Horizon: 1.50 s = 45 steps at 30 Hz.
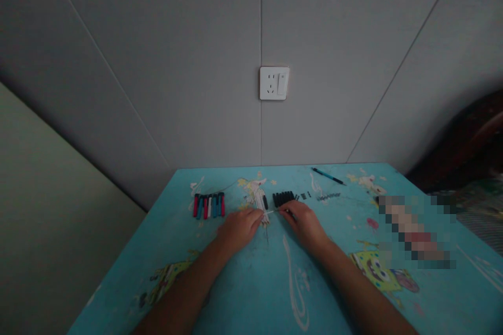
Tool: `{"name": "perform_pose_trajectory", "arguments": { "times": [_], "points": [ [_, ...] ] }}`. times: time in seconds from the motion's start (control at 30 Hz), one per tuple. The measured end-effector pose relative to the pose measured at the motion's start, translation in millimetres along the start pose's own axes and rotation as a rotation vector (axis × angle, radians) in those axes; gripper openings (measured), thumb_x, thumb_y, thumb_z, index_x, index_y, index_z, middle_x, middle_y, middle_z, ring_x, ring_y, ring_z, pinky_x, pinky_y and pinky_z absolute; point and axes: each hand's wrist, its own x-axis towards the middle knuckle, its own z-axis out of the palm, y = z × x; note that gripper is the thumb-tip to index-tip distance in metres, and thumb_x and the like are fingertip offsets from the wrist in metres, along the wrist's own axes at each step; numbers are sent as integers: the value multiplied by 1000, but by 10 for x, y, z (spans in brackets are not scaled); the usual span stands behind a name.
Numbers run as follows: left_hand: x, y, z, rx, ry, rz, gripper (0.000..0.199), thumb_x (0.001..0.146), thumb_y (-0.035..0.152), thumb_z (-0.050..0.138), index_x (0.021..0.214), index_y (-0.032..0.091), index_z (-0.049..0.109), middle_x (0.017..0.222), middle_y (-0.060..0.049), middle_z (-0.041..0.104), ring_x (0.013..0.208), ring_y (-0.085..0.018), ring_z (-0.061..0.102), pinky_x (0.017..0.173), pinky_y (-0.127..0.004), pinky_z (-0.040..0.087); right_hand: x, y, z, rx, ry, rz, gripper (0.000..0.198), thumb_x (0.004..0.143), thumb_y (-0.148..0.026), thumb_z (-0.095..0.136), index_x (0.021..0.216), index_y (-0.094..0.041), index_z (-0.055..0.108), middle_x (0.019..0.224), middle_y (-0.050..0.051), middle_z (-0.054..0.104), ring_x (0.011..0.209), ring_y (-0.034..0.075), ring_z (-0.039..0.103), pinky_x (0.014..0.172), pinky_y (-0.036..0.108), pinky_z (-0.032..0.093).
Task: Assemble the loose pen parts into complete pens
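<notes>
My left hand (240, 228) is closed, its thumb and fingers pinching a thin white tube (269, 212) that points toward my right hand (303, 221). My right fingers are pinched together near the tube's end, around a small dark piece too small to name. Under and behind my left fingertips lies a row of white tubes (259, 200), with a short black cylinder (265, 202) beside it. Several black cylinders (283, 198) stand in a row just beyond my right hand. Small black pieces (303, 196) and a line of tiny springs (329, 197) lie to the right.
Red, blue and white pen barrels (209, 205) form a row on the left of the blue cartoon-printed table (251, 282). A blue and black pen (329, 176) lies near the back edge. A blurred-out item (412, 230) is at right. Behind is a wall with a socket (274, 84).
</notes>
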Motion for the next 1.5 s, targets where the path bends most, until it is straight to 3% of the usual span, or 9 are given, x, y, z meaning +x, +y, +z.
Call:
{"name": "perform_pose_trajectory", "arguments": {
  "times": [0.5,0.9,1.03,1.1,1.17,1.27,1.37,1.5],
  "points": [
    [6,-20,-8,-35,-4,7,32,100,34,34,103,22,64,94,-5,68,88,-18,65,79,-28,47,2,41,-4,-4,36,-18,15,93,-23,52,97,-20,66,90,5,68,85,19,62,81,33,48],
    [-10,8,-35,-42,-27,77,29,99,31,39,109,23,64,96,-5,69,89,-18,65,80,-30,49,-17,-31,64,16,-34,-82,14,94,-25,52,94,-20,65,90,5,67,87,20,62,83,34,48],
    [2,-6,-6,-112,10,28,30,100,33,36,108,22,64,96,-6,69,89,-19,66,81,-30,49,-42,-106,110,47,9,-94,22,94,-28,52,113,-22,62,101,7,67,95,22,61,87,37,48],
    [26,-32,10,-180,73,-27,31,100,34,35,106,21,63,96,-7,69,89,-19,66,80,-30,49,-37,-129,146,11,106,-49,33,95,-27,49,128,-22,54,114,10,63,105,23,58,93,39,46],
    [55,-70,20,-259,158,-84,32,100,34,34,104,20,62,93,-7,69,87,-19,66,80,-30,49,-7,-146,198,-70,169,-5,35,96,-24,46,130,-21,52,117,11,61,108,24,55,95,40,44],
    [86,-137,36,-352,264,-168,33,100,35,32,100,19,60,86,-6,68,80,-19,66,75,-29,49,77,-199,298,-242,111,2,28,94,-23,48,120,-21,60,102,10,63,96,24,55,88,39,43],
    [86,-197,75,-380,289,-210,32,100,36,31,103,20,59,87,-6,70,81,-20,67,75,-30,50,159,-275,382,-385,34,-24,28,93,-25,52,119,-23,61,98,9,61,92,24,52,82,38,41],
    [79,-256,150,-326,243,-224,40,100,39,32,130,20,48,107,-9,70,95,-23,68,84,-35,52,183,-307,411,-450,-14,-27,27,92,-29,54,118,-26,62,103,8,60,96,23,49,82,37,37]
  ]
}}
